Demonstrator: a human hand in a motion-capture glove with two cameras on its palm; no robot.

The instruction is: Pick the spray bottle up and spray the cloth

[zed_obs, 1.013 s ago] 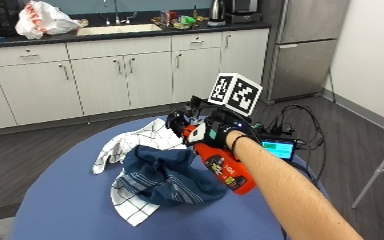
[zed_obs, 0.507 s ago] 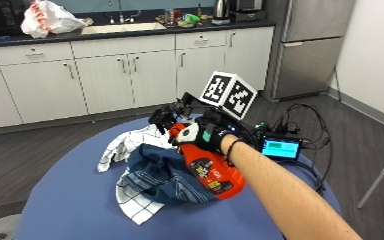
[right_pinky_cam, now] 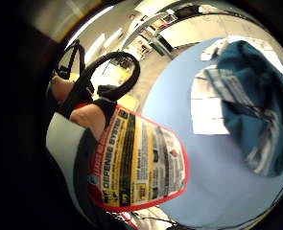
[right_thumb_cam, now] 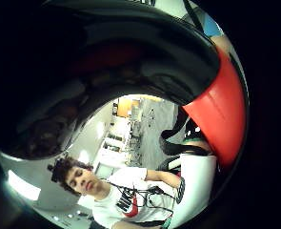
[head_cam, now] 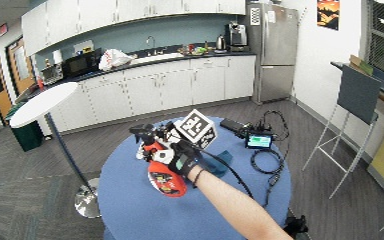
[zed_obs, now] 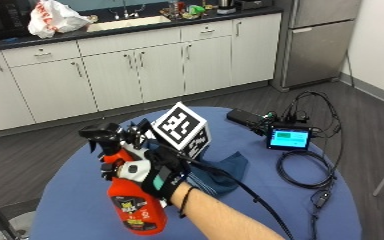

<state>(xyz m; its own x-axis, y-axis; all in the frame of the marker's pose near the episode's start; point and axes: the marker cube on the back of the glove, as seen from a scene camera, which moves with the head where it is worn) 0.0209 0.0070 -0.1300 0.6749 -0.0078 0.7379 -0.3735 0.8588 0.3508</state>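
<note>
My gloved right hand (zed_obs: 153, 174) grips the neck of a red spray bottle (zed_obs: 137, 207) and holds it upright above the round blue table (zed_obs: 79, 200). Its black trigger head (zed_obs: 102, 135) points left, away from the cloth. Most of the cloth is hidden behind the hand; only a dark blue corner (zed_obs: 235, 167) shows. In the little finger side palm view the bottle's yellow and red label (right_pinky_cam: 136, 167) is close, with the blue and white checked cloth (right_pinky_cam: 246, 105) lying on the table (right_pinky_cam: 179, 124) beyond it. The wide outside view shows the hand (head_cam: 179, 160), bottle (head_cam: 164, 181) and cloth (head_cam: 218, 162).
A small screen device (zed_obs: 288, 137), a black box (zed_obs: 245, 118) and coiled cables (zed_obs: 305, 170) lie at the table's right side. A white round stand table (head_cam: 42, 97) is off to the left. Cabinets (zed_obs: 145, 70) line the back wall.
The hand has carried the bottle left and up across the cloth and turned it upright. The cloth is now mostly hidden behind the hand.
</note>
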